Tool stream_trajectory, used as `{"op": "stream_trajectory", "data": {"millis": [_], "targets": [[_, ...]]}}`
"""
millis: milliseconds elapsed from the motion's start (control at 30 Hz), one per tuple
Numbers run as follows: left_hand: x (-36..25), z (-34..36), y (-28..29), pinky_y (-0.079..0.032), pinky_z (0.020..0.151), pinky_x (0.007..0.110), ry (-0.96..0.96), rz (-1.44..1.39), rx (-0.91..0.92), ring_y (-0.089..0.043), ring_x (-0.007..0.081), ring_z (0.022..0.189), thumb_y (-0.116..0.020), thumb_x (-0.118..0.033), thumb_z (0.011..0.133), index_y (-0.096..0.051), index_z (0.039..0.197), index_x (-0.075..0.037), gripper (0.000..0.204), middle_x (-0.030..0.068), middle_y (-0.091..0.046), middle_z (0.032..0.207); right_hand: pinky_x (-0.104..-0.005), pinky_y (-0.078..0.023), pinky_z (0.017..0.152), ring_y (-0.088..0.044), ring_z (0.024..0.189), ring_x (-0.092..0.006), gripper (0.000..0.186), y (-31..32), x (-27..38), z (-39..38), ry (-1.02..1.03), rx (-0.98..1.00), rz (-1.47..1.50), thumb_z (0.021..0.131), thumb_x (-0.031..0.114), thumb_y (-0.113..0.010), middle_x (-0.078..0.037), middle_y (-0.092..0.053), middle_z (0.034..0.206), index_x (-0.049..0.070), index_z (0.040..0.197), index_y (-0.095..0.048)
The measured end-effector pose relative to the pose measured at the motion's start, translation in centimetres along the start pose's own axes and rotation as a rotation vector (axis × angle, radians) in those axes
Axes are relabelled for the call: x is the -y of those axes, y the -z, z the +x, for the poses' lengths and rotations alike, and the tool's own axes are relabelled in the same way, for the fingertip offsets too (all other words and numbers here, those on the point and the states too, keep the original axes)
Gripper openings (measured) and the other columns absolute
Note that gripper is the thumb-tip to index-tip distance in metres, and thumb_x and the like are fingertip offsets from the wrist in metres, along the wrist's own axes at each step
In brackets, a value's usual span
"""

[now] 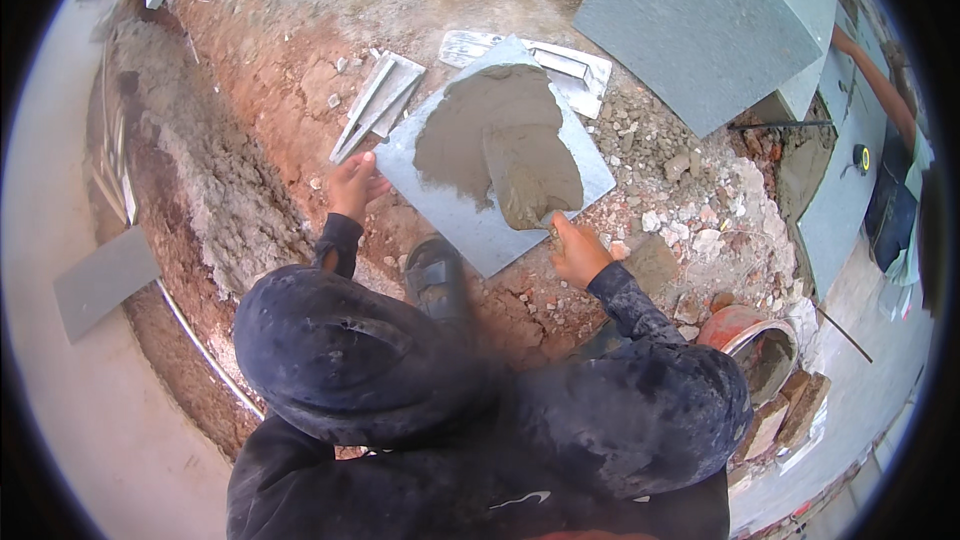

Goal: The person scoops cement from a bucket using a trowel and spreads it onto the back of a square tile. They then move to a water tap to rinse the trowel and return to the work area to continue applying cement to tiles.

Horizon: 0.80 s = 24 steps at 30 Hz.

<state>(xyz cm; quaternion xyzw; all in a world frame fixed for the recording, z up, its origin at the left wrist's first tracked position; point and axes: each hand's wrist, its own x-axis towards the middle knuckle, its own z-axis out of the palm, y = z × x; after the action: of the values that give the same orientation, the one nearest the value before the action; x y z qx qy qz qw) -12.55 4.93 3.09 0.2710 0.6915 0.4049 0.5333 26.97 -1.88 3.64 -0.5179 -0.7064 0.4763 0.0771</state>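
A square grey tile is in front of me, one corner toward me. Wet grey mortar covers much of its upper face. My right hand is closed at the tile's near right edge, round the handle of a trowel whose blade lies on the mortar and is coated with it. The fist hides most of the handle. At the tile's left corner is my left hand, its curled fingers at the edge; some fingertips are hard to make out. A sandalled foot stands by the near edge.
Beyond the tile lie white-crusted floats and a long-bladed one. Large grey slabs stand far right. A red bucket and bricks sit right. Rubble covers the ground. Another person's arm reaches in at right.
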Motion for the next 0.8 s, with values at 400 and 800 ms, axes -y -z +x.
{"op": "stream_trajectory", "data": {"millis": [400,800], "targets": [[-1.5,1.4,0.8,-0.058,0.066,0.029,-0.011,0.138,-0.104,-0.066,0.0174,0.072,-0.065,-0.031,0.091,-0.06,0.103,-0.002,0.033,0.0071,-0.062,0.087,-0.0247,-0.04,0.041,-0.051,0.044,-0.0078,0.031,2.3,1.3,-5.4,-0.176,0.56,0.803,0.08,0.002,-0.059,-0.003,-0.054,0.067,0.004,0.109,-0.047],[-24.2,0.6,-28.4,-0.05,0.071,0.028,-0.873,0.658,0.604,-0.061,0.0143,0.078,-0.059,-0.034,0.093,-0.062,0.107,0.001,0.038,0.0067,-0.063,0.088,-0.0294,-0.042,0.051,-0.054,0.051,-0.0145,0.022,12.0,5.3,-32.3,-0.53,-0.846,0.235,0.079,0.005,-0.068,-0.006,-0.051,0.066,0.003,0.093,-0.051]]}}
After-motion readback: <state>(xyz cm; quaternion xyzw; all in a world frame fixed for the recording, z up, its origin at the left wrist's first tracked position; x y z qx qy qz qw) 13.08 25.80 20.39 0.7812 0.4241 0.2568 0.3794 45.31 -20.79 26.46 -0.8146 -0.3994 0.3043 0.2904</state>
